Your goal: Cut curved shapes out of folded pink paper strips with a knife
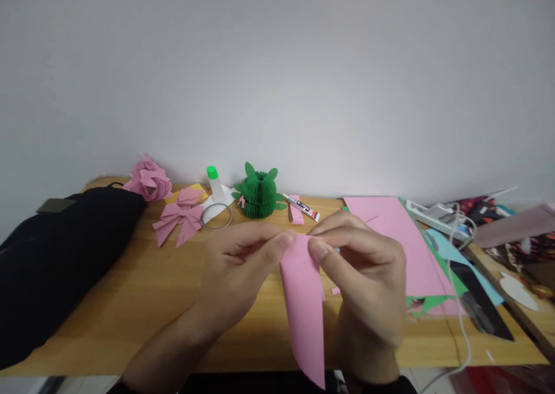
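A long pink paper strip (303,301) hangs down between my hands over the front part of the desk, its lower end curling past the edge. My left hand (243,272) pinches the strip's top left corner between thumb and fingers. At the top right corner, my right hand (364,272) grips it the same way. A second layer of pink paper shows behind the strip's right side. Past my fingers lie a glue tube (302,206) and a small folded pink paper piece (296,214).
Behind my left hand stand a green honeycomb paper ball (259,196), a glue stick (214,183), a metal ring (217,216) and a pink paper bow (177,217). A black bag (65,255) covers the left. Pink sheets (390,232), a power strip (437,217) and a white cable (457,301) occupy the right.
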`<state>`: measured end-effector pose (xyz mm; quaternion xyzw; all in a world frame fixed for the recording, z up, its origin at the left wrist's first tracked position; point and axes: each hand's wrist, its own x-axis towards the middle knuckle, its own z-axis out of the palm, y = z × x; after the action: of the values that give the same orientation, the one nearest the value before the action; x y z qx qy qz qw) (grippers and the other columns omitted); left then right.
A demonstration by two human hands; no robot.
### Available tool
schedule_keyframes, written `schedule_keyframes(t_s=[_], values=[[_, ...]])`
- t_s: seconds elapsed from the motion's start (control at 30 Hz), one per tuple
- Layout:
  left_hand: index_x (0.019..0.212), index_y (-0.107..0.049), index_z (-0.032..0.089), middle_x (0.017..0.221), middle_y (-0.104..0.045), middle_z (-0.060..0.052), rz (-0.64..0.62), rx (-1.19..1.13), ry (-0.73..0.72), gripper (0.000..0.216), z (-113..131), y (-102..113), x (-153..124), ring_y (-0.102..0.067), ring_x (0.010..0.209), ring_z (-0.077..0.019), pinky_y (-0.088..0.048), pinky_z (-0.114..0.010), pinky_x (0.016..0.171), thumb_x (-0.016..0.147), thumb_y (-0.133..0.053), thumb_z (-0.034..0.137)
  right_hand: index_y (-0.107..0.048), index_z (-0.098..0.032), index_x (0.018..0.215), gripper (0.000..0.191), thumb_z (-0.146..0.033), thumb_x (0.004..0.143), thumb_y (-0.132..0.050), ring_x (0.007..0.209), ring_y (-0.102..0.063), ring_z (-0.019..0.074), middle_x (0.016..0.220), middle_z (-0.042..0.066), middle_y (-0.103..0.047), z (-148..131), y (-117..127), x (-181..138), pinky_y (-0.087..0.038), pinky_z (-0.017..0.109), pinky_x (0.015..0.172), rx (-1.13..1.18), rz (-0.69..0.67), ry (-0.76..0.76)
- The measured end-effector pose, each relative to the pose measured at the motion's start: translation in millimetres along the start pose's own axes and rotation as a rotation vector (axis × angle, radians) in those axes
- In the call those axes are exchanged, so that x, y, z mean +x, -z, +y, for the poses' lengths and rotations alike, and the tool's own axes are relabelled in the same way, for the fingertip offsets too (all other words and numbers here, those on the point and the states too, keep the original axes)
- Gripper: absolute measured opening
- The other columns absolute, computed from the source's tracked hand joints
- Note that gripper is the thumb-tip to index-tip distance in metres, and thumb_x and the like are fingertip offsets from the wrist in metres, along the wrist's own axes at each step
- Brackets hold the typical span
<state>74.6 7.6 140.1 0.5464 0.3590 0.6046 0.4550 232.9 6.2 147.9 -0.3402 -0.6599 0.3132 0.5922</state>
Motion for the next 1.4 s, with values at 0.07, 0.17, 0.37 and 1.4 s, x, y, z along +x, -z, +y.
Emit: schedule_keyframes(t_s=[0.07,0.17,0.37,1.4], values=[[0.074,-0.077,0.022,0.065,-0.072,0.001,-0.018,-0.080,0.018,0.017,-4.4,-1.7,2.4,-0.062,0.059,-0.0111,-0.051,-0.020,0.056,0.088,-0.069,0.027,-0.076,-0.023,0.081,0.017,-0.007,0.085,-0.069,0.069,-0.062,0.0089,0.074,-0.004,-0.067,0.7,0.6,0.3,-0.049,0.025,0.061,-0.005,0.025,0.004],[0.085,-0.078,0.021,0.077,-0.075,-0.002,-0.049,-0.234,0.066,0.024,-10.9,-5.2,3.5,-0.069,0.070,-0.0143,-0.057,-0.023,0.065,0.091,-0.067,0.042,-0.075,-0.023,0.079,0.019,-0.007,0.086,-0.068,0.070,-0.062,0.0093,0.074,-0.004,-0.067,1.2,1.0,-0.7,-0.048,0.024,0.060,-0.012,0.081,0.021],[0.093,-0.077,0.020,0.078,-0.076,-0.003,-0.217,-0.345,0.146,0.019,-14.3,-13.8,-3.4,-0.071,0.068,-0.0155,-0.058,-0.024,0.065,0.085,-0.074,0.037,-0.073,-0.023,0.077,0.019,-0.009,0.087,-0.067,0.072,-0.061,0.0103,0.076,-0.003,-0.067,0.0,-1.3,-7.6,-0.047,0.025,0.060,-0.046,0.189,0.064],[0.068,-0.076,0.020,0.057,-0.069,-0.002,-0.299,0.045,0.073,0.009,49.1,5.2,-24.4,-0.059,0.047,-0.0116,-0.041,-0.017,0.041,0.075,-0.072,0.020,-0.070,-0.022,0.080,0.016,-0.008,0.087,-0.066,0.073,-0.061,0.0105,0.075,-0.003,-0.066,-44.8,27.9,-37.3,-0.048,0.027,0.064,-0.181,-0.059,0.180]])
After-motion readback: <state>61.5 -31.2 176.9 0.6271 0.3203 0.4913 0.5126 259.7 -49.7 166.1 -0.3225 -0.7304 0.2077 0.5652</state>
